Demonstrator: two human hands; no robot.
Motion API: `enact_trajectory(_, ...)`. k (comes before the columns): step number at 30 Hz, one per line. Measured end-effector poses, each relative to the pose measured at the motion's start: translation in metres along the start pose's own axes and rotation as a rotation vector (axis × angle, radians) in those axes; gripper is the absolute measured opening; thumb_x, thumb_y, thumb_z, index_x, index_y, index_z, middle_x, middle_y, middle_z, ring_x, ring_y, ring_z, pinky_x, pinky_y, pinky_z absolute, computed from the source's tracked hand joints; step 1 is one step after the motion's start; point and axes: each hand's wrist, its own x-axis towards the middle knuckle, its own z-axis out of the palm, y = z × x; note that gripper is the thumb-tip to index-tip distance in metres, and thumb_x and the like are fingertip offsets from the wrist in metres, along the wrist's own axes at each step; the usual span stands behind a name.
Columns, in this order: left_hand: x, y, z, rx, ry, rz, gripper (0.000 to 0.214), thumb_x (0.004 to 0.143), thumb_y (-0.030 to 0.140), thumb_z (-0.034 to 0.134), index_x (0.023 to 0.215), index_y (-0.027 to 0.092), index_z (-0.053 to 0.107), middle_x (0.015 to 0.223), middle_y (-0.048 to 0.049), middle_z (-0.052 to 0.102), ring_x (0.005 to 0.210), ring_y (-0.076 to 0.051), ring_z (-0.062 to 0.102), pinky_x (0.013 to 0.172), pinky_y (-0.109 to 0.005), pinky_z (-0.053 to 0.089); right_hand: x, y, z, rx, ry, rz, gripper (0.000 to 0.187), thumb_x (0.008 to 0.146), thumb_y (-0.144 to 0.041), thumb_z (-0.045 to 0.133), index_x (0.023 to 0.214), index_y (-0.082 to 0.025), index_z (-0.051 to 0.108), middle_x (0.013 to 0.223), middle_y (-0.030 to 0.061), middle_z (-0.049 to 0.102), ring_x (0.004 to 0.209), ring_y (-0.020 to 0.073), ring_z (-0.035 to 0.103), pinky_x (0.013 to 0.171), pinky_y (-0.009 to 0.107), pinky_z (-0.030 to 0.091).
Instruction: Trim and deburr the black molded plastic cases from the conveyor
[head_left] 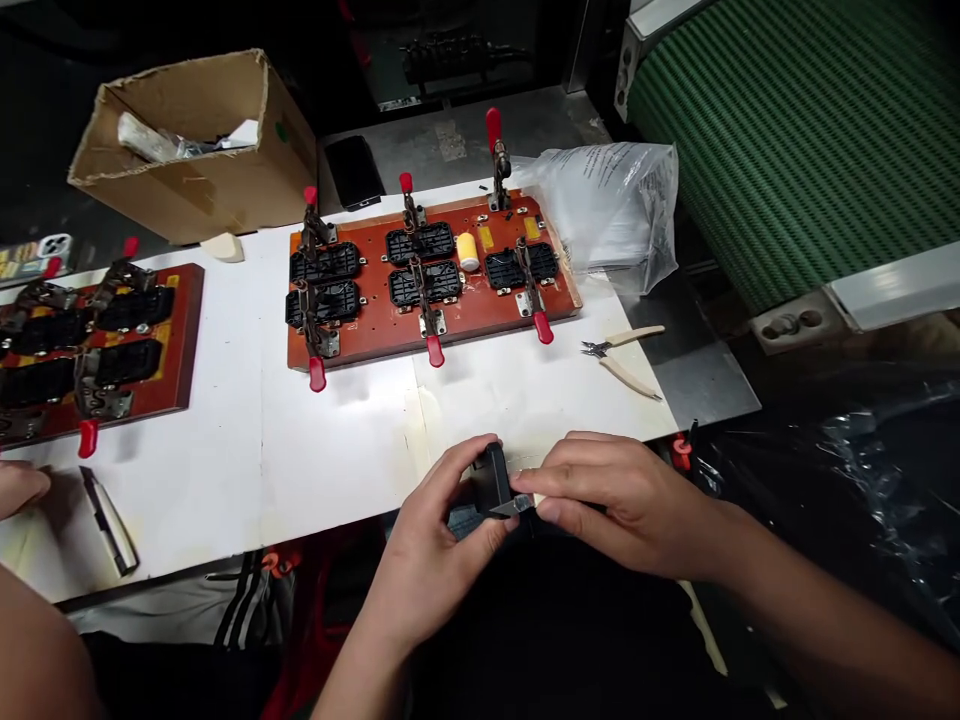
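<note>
At the tabletop's (352, 440) near edge, a black part (493, 478) sits within the left hand (424, 550) — thumb and fingers closed around it. The right hand (630, 500) pinches a pale-handled knife (520, 504) — its blade right at the part's lower end.

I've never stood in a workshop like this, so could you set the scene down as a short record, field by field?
Left grip: holds a black part
Right grip: holds a blade at that part's edge
Ahead: brown board carrying black pieces and red-handled clamps
Right of centre: pale-handled cutters, lying on the table
Left edge: another person's hand
Back left: cardboard box
Far right: green belt
</note>
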Motion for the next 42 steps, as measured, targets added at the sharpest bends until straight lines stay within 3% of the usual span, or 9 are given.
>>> enact_trajectory(8, -0.003, 0.001, 0.001, -0.020, -0.027, -0.027, 0.060, 0.091, 0.024, 0.077, 0.144, 0.045, 0.058, 0.152, 0.0014, 0.059, 0.138, -0.026, 0.060, 0.116, -0.040, 0.051, -0.003, 0.003, 0.001, -0.017, -0.010, -0.013, 0.032, 0.108, -0.023, 0.056, 0.136, -0.023, 0.069, 0.104, 0.0057, 0.076, 0.096, 0.0178, 0.069, 0.089, 0.032, 0.055)
enact_trajectory(16, -0.009, 0.012, 0.003, -0.125, -0.151, -0.043, 0.057, 0.089, 0.027, 0.081, 0.142, 0.037, 0.062, 0.150, -0.0064, 0.062, 0.136, -0.033, 0.062, 0.118, -0.049, 0.049, 0.004, 0.023, -0.008, -0.086, 0.214, 0.287, 0.030, 0.108, -0.034, 0.054, 0.131, -0.026, 0.072, 0.121, 0.0055, 0.076, 0.111, 0.0213, 0.071, 0.098, 0.035, 0.055)
enact_trajectory(21, -0.008, 0.006, 0.006, -0.177, -0.132, -0.068, 0.058, 0.088, 0.032, 0.082, 0.142, 0.039, 0.062, 0.151, -0.0042, 0.061, 0.138, -0.030, 0.060, 0.118, -0.044, 0.049, 0.012, 0.004, -0.001, 0.118, 0.121, 0.369, 0.024, 0.105, -0.046, 0.062, 0.106, -0.023, 0.070, 0.093, -0.0003, 0.073, 0.082, 0.0154, 0.067, 0.074, 0.026, 0.051)
enact_trajectory(26, 0.008, -0.013, -0.004, 0.114, 0.198, -0.125, 0.070, 0.085, 0.054, 0.080, 0.146, 0.031, 0.056, 0.147, -0.0118, 0.062, 0.136, -0.035, 0.059, 0.117, -0.054, 0.044, 0.009, 0.035, 0.010, -0.224, 0.143, 0.392, 0.033, 0.107, -0.028, 0.051, 0.137, -0.022, 0.063, 0.123, 0.0099, 0.070, 0.116, 0.0266, 0.066, 0.101, 0.042, 0.052)
enact_trajectory(30, 0.030, -0.019, -0.025, 0.296, 0.427, -0.203, 0.089, 0.087, 0.069, 0.068, 0.159, 0.025, 0.040, 0.145, -0.0194, 0.061, 0.131, -0.041, 0.060, 0.108, -0.059, 0.047, 0.012, 0.054, -0.004, -0.483, 0.230, 0.375, 0.039, 0.104, -0.024, 0.051, 0.142, -0.020, 0.060, 0.132, 0.0135, 0.066, 0.123, 0.0309, 0.063, 0.105, 0.050, 0.052)
enact_trajectory(33, 0.033, -0.020, -0.040, 0.330, 0.423, -0.186, 0.091, 0.091, 0.069, 0.062, 0.165, 0.027, 0.029, 0.146, -0.0179, 0.062, 0.117, -0.037, 0.068, 0.099, -0.056, 0.053, 0.048, 0.036, -0.028, -0.501, 0.229, 0.241, 0.032, 0.107, -0.031, 0.050, 0.135, -0.022, 0.064, 0.130, 0.0113, 0.068, 0.120, 0.0269, 0.065, 0.101, 0.043, 0.054)
enact_trajectory(36, 0.030, -0.030, -0.050, 0.417, 0.470, -0.082, 0.085, 0.096, 0.061, 0.059, 0.166, 0.028, 0.024, 0.149, -0.0169, 0.062, 0.125, -0.036, 0.065, 0.102, -0.057, 0.053, 0.125, 0.018, -0.050, -0.659, 0.167, 0.220, 0.030, 0.109, -0.034, 0.046, 0.122, -0.021, 0.070, 0.120, 0.0102, 0.074, 0.111, 0.0268, 0.067, 0.098, 0.042, 0.050)
enact_trajectory(40, 0.036, -0.048, -0.062, 0.656, 0.327, 0.200, 0.080, 0.095, 0.042, 0.066, 0.164, 0.025, 0.030, 0.171, -0.0165, 0.036, 0.161, -0.037, 0.027, 0.126, -0.064, 0.031, 0.236, 0.034, -0.070, -0.879, 0.091, 0.419, 0.035, 0.107, -0.040, 0.051, 0.108, -0.014, 0.074, 0.116, 0.0193, 0.076, 0.116, 0.0356, 0.065, 0.104, 0.050, 0.042)
enact_trajectory(42, 0.040, -0.053, -0.064, 0.720, 0.197, 0.246, 0.082, 0.091, 0.035, 0.071, 0.163, 0.027, 0.032, 0.174, -0.0135, 0.032, 0.164, -0.036, 0.019, 0.130, -0.066, 0.022, 0.263, 0.045, -0.076, -0.880, 0.052, 0.443, 0.031, 0.099, -0.041, 0.066, 0.103, -0.011, 0.074, 0.113, 0.0220, 0.076, 0.115, 0.0376, 0.066, 0.103, 0.050, 0.043)
